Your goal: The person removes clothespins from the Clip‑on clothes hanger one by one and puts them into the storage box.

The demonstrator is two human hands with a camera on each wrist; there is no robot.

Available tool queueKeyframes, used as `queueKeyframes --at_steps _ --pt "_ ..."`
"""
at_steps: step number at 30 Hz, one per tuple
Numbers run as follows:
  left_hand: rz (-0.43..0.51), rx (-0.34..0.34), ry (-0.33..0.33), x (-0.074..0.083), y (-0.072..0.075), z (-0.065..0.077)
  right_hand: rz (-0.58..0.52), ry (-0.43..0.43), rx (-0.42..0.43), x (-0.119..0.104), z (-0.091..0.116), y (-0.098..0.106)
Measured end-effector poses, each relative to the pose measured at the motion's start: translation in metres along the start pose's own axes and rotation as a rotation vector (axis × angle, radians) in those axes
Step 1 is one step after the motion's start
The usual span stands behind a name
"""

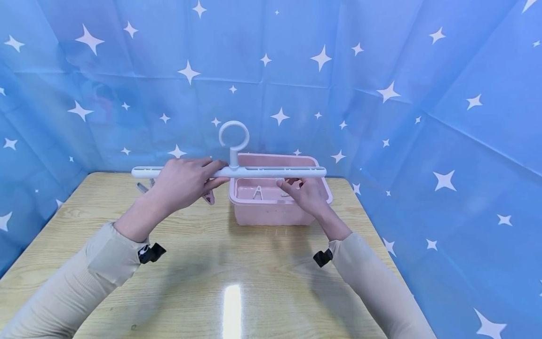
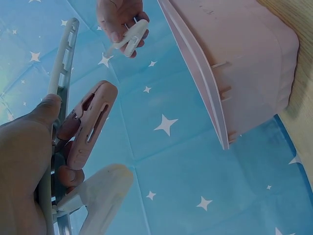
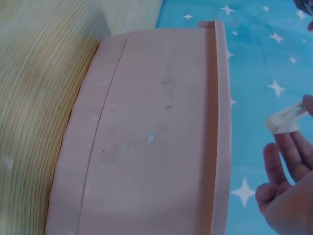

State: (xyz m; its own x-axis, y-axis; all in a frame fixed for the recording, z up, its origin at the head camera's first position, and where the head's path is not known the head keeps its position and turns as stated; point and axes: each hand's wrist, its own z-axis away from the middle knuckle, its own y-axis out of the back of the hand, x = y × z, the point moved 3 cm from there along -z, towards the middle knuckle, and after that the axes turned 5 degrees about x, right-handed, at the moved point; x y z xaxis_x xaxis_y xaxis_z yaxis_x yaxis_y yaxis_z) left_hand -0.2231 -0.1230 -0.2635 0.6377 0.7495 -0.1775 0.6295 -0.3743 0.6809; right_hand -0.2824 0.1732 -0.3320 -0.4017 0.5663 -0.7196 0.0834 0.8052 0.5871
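Note:
In the head view my left hand (image 1: 182, 181) grips the bar of a white hanger (image 1: 279, 173), its round hook (image 1: 244, 140) pointing up. From the bar near that hand hang a pink clip (image 2: 95, 122) and a white clip (image 2: 105, 200), both large in the left wrist view. My right hand (image 1: 306, 193) is just beyond the pink basket's near rim, below the right half of the bar. Its thumb and fingers pinch another white clip (image 3: 286, 117), held apart from the hanger.
A pink basket (image 1: 273, 214) stands toward the back of the wooden table (image 1: 186, 263). Inside it a white clip (image 1: 258, 192) shows near the front. Blue cloth (image 1: 262, 103) with white stars rises behind the table and along the sides.

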Motion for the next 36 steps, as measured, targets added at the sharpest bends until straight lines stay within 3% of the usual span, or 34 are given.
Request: queueKeyframes --at_steps 12,36 --pt "-0.003 -0.021 0.005 0.001 0.000 0.001 0.142 0.008 0.026 0.008 -0.005 0.001" --pt "-0.019 -0.002 -0.012 0.002 -0.001 0.002 0.176 0.034 0.001 0.015 -0.008 0.000"
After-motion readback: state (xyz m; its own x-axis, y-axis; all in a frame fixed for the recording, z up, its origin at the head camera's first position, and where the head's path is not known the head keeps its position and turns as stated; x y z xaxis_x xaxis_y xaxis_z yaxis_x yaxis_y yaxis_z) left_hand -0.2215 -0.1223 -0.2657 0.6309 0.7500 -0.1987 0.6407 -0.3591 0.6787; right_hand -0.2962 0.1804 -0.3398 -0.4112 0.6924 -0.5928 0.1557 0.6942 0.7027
